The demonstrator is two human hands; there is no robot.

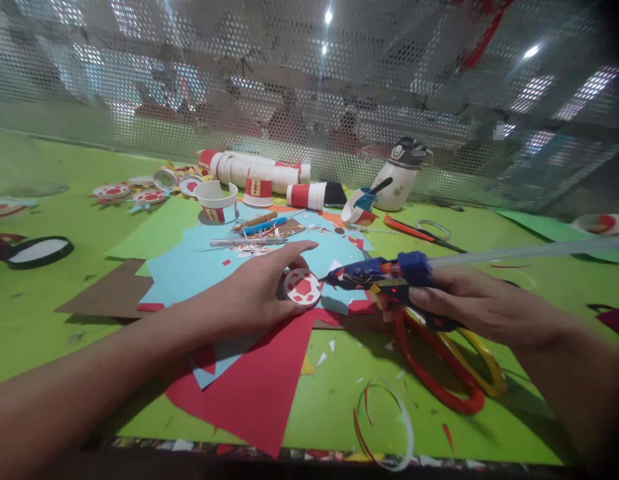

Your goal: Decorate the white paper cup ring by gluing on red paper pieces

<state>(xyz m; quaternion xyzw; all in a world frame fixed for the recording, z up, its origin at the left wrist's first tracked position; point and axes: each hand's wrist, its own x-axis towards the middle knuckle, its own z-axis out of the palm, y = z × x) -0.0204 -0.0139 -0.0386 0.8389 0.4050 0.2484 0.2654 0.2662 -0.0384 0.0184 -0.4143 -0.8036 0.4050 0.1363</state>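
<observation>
My left hand (262, 280) grips a small white disc (302, 287) by its edge, thumb in front and fingers behind. Red paper pieces form a pattern on the disc's face. In my right hand (469, 303) is a blue hot glue gun (374, 273), with a clear glue stick (529, 250) running out of its back. The gun's nozzle tip points left, right at the disc's edge; whether it touches cannot be made out. Below the gun lie scissors (439, 373) with red and yellow handles. Light blue paper (174, 267) and red paper (244, 393) lie under my hands.
Stacked paper cups (254, 170) lie at the back, with cut cups (216, 200) before them. A white jug (396, 177) stands back right. Finished-looking red-and-white discs (149, 198) sit at left. An orange cutter (414, 229), pens (246, 243) and paper scraps are scattered about. A perforated screen rises behind.
</observation>
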